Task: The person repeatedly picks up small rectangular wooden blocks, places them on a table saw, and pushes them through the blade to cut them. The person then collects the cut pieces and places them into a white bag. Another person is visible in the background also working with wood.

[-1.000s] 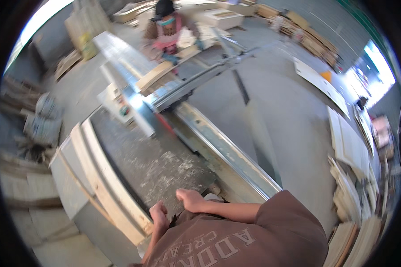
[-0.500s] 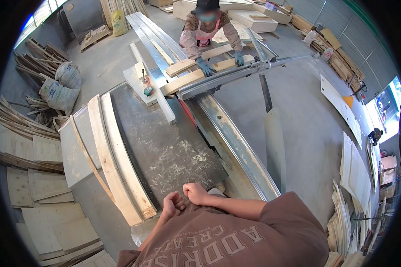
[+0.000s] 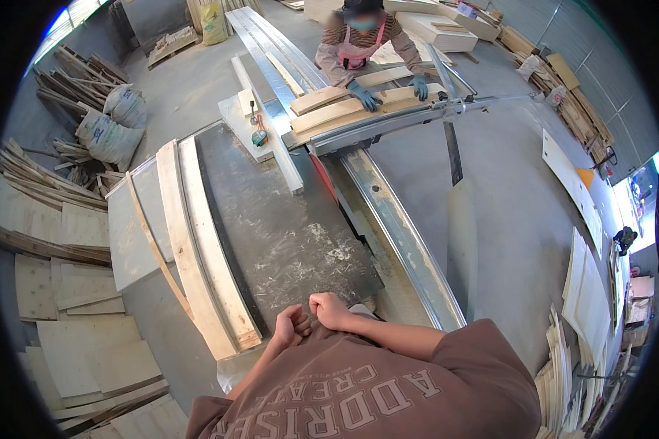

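Observation:
My left hand [image 3: 291,325] is curled into a loose fist close to my body, at the near edge of a dark saw table [image 3: 271,234]. Just right of it, my right hand [image 3: 331,310] is also a fist, knuckles toward the table. I see nothing held in either. Sawdust and wood chips are scattered over the tabletop ahead of them. Two long pale wooden boards [image 3: 190,249] lie along the table's left side. Across the table, a co-worker's gloved hands [image 3: 364,95] press on wooden boards [image 3: 329,117] against a metal fence [image 3: 373,132].
A metal rail [image 3: 403,227] runs along the table's right side. A metal bar [image 3: 282,157] and a small green-and-red tool [image 3: 259,137] lie at the far end. Plywood sheets [image 3: 95,358] are stacked at left, and white sacks [image 3: 110,135] stand behind them. More panels [image 3: 586,285] lean at right.
The whole scene has shifted slightly right and up in the picture. My hands stay curled in the same place by my body. The co-worker's hands remain on the boards.

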`<state>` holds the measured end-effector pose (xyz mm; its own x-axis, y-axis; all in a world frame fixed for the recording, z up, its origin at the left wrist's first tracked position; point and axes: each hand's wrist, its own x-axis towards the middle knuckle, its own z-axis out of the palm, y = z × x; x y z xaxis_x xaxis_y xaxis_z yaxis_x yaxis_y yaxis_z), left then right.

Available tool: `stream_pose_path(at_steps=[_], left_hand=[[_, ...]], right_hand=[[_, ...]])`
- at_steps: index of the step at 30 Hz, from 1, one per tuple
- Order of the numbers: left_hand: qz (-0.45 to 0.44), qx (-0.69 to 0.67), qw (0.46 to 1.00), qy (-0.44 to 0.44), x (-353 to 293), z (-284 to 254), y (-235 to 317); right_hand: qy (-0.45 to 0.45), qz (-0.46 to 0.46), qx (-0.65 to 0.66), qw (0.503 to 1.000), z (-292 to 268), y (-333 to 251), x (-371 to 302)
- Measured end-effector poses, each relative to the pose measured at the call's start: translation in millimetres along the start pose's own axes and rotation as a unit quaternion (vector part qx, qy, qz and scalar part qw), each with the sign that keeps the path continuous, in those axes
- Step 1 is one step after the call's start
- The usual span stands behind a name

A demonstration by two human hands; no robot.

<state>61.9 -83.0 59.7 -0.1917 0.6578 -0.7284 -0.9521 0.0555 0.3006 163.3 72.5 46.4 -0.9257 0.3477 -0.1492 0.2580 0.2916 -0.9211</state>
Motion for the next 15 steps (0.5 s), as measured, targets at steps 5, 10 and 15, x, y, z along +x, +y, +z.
stream_pose_path(at_steps=[5, 10, 15], left_hand=[[-0.005, -0.012, 1.0, -0.003, 5.5, -9.8, -2.5], [-0.005, -0.008, 1.0, -0.004, 7.5, -9.6, -1.3], [-0.013, -0.014, 1.0, -0.004, 11.8, -10.9, -1.7]], right_hand=[[-0.009, 0.009, -0.008, 1.0, -0.9, -6.5, 2.2], [-0.018, 0.02, -0.013, 1.0, -1.9, -6.6, 4.5], [-0.022, 0.017, -0.015, 1.0, -1.5, -2.5, 7.0]])
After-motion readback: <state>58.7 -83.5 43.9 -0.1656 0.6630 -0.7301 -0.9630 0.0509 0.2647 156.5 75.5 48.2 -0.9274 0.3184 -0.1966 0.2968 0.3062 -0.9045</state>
